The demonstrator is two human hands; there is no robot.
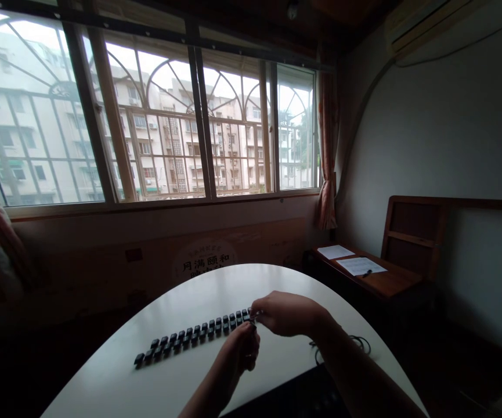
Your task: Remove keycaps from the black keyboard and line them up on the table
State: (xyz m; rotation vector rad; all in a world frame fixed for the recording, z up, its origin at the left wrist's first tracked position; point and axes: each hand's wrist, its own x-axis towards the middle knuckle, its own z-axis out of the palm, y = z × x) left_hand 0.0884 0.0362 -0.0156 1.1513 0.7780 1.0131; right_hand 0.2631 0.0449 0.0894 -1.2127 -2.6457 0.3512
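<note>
Two slanting rows of black keycaps lie on the white round table. At the right end of these rows my two hands meet. My left hand is closed, with a small dark keycap at its thumb and fingertips. Just above it my right hand is pinched around a thin, shiny wire-like tool, mostly hidden by the fingers. Below my forearms sits a dark keyboard, partly cut off by the frame's bottom edge.
A black cable curls on the table by my right forearm. To the right, a wooden bench carries paper sheets and a dark pen. Barred windows stretch behind the table.
</note>
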